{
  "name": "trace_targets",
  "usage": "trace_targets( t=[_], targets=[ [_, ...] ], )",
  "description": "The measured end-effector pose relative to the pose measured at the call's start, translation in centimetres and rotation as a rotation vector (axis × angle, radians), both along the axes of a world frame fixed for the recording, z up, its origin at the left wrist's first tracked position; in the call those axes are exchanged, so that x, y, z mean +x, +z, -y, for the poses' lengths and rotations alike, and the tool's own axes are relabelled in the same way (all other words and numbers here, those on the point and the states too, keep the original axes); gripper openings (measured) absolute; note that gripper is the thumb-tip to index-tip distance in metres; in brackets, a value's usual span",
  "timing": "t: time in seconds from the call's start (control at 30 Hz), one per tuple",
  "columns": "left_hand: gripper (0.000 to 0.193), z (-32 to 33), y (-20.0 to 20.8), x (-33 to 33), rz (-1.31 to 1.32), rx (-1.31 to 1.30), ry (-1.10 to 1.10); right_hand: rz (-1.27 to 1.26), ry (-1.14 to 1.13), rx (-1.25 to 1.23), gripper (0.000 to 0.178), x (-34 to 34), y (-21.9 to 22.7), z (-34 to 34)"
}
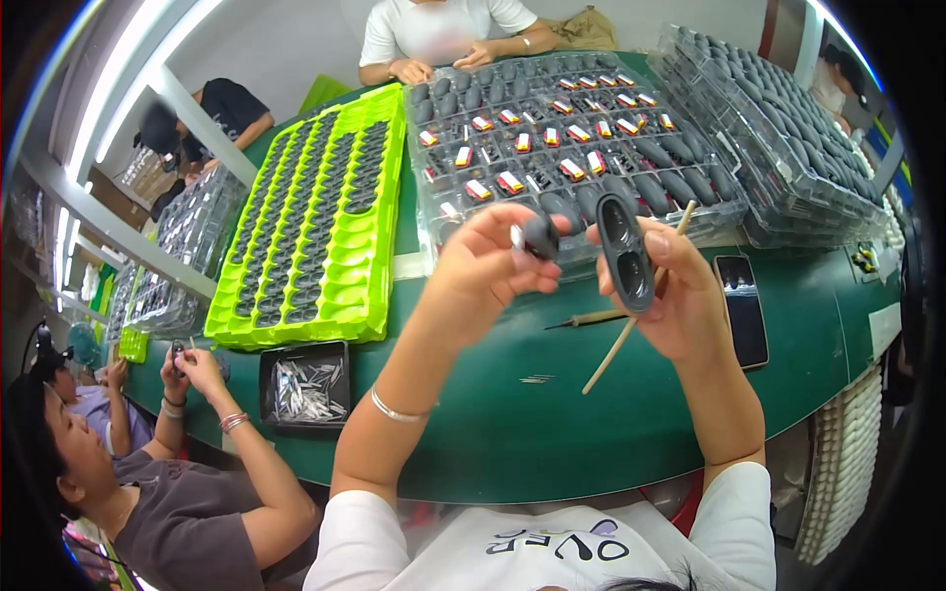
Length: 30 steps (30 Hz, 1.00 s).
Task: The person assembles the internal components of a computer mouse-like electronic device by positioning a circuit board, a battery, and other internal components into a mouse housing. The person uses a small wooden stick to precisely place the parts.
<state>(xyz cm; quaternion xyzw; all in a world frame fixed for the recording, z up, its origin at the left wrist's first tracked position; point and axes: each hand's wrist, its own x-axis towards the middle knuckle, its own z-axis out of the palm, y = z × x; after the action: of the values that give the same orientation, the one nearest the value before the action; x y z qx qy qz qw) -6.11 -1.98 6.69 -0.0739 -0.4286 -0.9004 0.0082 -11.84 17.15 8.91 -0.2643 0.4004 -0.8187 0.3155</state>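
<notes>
My left hand pinches a small dark grey rounded piece with a pale, shiny patch on one side. Close by on the right, my right hand grips an oval dark grey case held upright, its two glossy hollows turned toward me. A thin wooden stick slants through that same hand, pointing down to the left. Both hands are raised over the green table. Beneath them lies a slim tool with a wooden handle, partly behind my right hand. Several tiny thin pins rest nearer to me.
Beyond my hands a clear tray carries oval cases and red-and-white parts. Stacked trays stand far right, a lime-green tray of dark pieces left. A black box holds small slivers. A phone lies right. Co-workers sit left and opposite.
</notes>
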Motion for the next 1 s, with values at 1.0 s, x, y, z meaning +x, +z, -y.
trace_targets(
  t=[1.0],
  targets=[
    [0.057, -3.6, 0.4, 2.3, -0.135, -0.341, 0.254, -0.188, -0.202, 0.28, 0.042, -0.1, -0.2, 0.4]
  ],
)
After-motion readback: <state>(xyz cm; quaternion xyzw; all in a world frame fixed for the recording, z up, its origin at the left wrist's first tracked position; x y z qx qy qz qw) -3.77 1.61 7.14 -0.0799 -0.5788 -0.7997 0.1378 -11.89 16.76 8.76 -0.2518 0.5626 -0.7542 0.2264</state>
